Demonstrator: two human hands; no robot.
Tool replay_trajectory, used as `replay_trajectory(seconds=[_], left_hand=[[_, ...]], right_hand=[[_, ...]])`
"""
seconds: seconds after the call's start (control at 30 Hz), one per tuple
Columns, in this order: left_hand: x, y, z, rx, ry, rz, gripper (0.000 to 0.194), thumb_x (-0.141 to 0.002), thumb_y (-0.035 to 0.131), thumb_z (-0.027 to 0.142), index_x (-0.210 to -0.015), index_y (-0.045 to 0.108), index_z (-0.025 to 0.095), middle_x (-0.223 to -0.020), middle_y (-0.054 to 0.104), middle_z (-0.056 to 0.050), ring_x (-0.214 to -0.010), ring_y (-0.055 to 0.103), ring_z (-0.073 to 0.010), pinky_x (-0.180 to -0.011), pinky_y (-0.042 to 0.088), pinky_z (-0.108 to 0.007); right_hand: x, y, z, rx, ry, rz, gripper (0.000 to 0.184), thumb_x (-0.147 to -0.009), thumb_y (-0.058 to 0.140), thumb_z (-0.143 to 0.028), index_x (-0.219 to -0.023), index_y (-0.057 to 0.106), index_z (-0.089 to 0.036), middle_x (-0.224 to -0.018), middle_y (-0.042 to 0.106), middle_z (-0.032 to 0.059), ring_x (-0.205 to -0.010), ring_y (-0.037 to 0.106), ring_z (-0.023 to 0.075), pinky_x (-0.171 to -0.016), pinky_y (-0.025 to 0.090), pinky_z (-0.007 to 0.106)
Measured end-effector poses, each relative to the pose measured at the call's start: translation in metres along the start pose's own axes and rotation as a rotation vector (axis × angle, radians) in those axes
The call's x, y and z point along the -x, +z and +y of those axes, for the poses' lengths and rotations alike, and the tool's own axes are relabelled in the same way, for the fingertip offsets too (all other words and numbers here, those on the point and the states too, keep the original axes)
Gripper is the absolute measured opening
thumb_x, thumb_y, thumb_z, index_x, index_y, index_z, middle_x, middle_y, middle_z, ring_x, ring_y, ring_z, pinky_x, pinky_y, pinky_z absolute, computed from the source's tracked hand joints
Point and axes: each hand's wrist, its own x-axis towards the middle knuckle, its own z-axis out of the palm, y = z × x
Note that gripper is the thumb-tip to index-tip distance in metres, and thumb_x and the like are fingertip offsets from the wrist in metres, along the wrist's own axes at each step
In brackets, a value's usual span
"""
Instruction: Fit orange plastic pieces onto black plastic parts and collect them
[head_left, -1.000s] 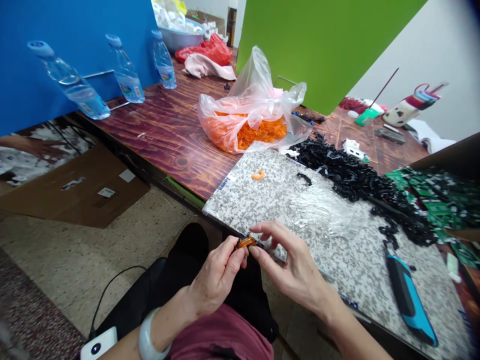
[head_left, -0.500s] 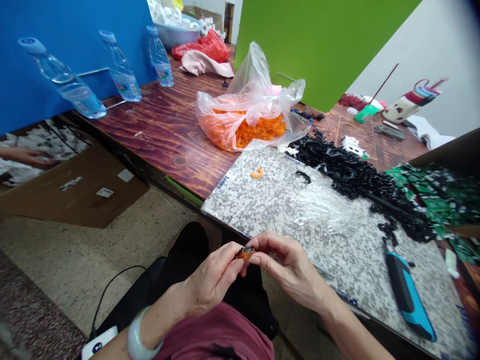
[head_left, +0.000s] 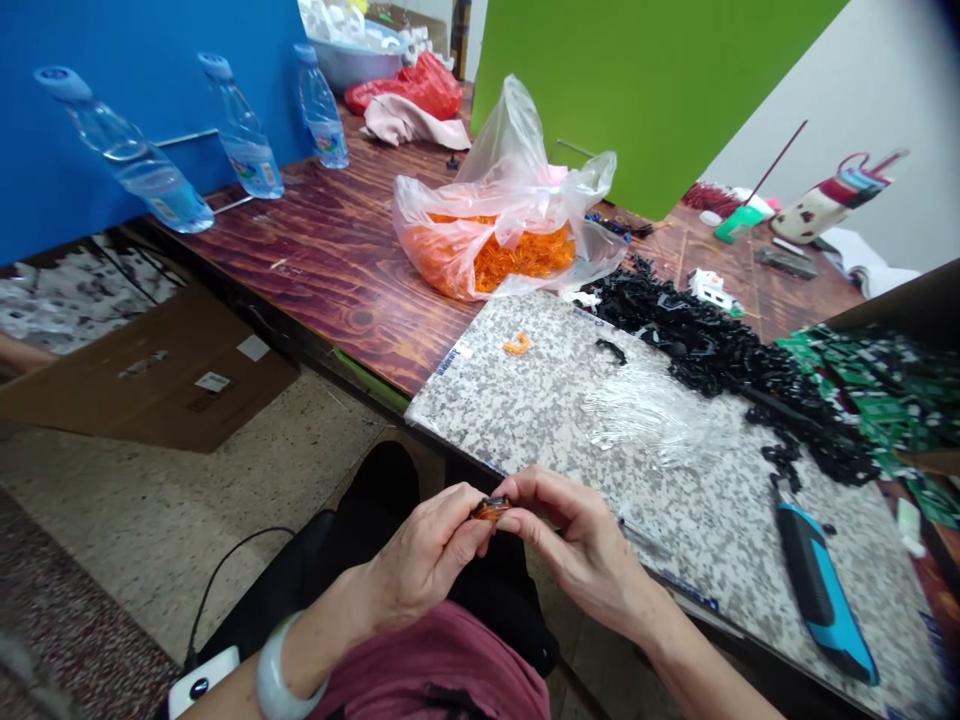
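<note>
Tall blue board and a green board are stood up behind a wooden table, and three water bottles are tipped against the blue one. A clear bag packed with orange plastic bits is left on the table. A speckled gray board is laid over the table edge, with a heap of black plastic pieces, a clear plastic sheet and a blue and black tool on it.

A small orange piece is pinched up in the air, just past the near edge of the speckled gray board, over the lap. It is held by the fingertips of the left hand and the right hand. Neither hand is let go or balled up tight. A white bangle is worn on the left wrist.

Since the small orange piece is tiny, it could be dropped if the fingers are loosened, and it could be lost on the floor below. The blue and black tool could be knocked off if the right arm is swung out too far
</note>
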Motion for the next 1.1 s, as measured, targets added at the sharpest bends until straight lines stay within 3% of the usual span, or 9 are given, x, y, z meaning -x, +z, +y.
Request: replay_trajectory(seconds=[0.33, 1.1], left_hand=[[-0.0007, 0.0030, 0.0002, -0.015, 0.017, 0.028, 0.039, -0.099, 0.025, 0.036, -0.073, 0.048, 0.020, -0.068, 0.049, 0.000, -0.063, 0.048, -0.0144, -0.059, 0.040, -0.025], [0.0038, 0.0055, -0.0034, -0.109, 0.155, 0.057, 0.031, -0.098, 0.026, 0.023, -0.076, 0.047, 0.020, -0.066, 0.051, -0.002, -0.062, 0.049, -0.0150, -0.057, 0.042, -0.027]], right_hand=[[0.0016, 0.0022, -0.0007, -0.025, -0.002, 0.002, 0.016, -0.092, 0.053, -0.030, -0.089, 0.063, -0.018, -0.080, 0.064, 0.0029, -0.072, 0.058, 0.0137, -0.066, 0.046, 0.024], [0.0087, 0.0099, -0.0012, -0.001, -0.033, 0.050, 0.012, -0.091, 0.053, -0.026, -0.087, 0.061, -0.019, -0.077, 0.062, 0.0017, -0.067, 0.056, 0.0125, -0.063, 0.045, 0.023]])
